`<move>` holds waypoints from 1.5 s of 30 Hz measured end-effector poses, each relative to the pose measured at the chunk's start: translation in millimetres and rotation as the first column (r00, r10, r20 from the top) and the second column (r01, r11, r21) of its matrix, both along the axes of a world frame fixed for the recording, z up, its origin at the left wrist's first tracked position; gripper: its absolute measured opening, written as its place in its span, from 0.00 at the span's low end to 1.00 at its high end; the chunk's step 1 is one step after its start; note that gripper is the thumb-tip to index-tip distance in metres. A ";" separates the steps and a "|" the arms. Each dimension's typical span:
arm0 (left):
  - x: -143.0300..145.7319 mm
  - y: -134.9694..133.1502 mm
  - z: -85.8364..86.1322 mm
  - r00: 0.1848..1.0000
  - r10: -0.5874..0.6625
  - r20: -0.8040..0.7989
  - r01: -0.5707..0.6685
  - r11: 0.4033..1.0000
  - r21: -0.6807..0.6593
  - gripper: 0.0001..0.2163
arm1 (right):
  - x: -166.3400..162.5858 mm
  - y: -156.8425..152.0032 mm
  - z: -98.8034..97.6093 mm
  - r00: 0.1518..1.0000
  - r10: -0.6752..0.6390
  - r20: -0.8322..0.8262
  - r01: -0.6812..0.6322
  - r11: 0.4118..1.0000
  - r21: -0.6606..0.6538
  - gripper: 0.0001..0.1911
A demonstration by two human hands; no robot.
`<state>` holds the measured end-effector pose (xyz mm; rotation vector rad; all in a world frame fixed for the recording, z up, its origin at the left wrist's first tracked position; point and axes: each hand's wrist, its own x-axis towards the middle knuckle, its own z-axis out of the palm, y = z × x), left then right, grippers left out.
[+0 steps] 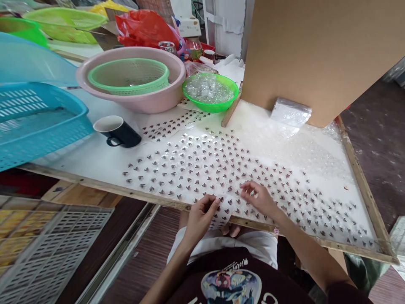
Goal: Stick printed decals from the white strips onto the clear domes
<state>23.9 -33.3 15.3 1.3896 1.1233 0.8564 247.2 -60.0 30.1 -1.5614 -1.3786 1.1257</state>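
Many small clear plastic pieces with dark centres (pixel 221 164) lie in rows on a white board (pixel 104 158) with a wooden frame. My left hand (pixel 201 215) is at the board's near edge, fingers pinched on a clear sheet of these pieces (pixel 221 217) that hangs over the edge. My right hand (pixel 259 198) rests on the board just to the right, its fingers curled and pinching at one small piece among the rows.
A black mug (pixel 118 131) stands left of the rows. Behind are a pink basin (pixel 152 99) holding a green basket (pixel 129 76), a green bowl of clear pieces (pixel 210 90), a blue basket (pixel 34 122), a cardboard sheet (pixel 316 55) and a plastic packet (pixel 291 112).
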 end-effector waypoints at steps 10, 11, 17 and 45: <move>11.4 -5.1 1.2 0.999 -0.046 0.008 0.046 0.998 0.030 0.11 | -25.2 -13.2 -4.7 0.995 -0.006 -0.104 0.002 0.999 -0.036 0.15; 11.9 -4.9 0.9 0.999 -0.043 0.018 0.043 0.999 0.023 0.11 | -25.1 -13.2 -4.4 0.996 0.003 -0.090 -0.006 0.999 -0.031 0.15; 14.3 -4.5 0.9 1.000 0.008 0.011 -0.008 1.000 -0.008 0.12 | -31.8 -13.7 -0.8 0.998 -0.043 0.038 0.038 0.989 0.142 0.08; 18.5 0.7 -2.7 0.991 -0.105 -0.078 0.108 0.994 0.029 0.16 | -44.7 -3.3 11.7 0.926 -0.195 -0.323 0.256 0.954 0.158 0.21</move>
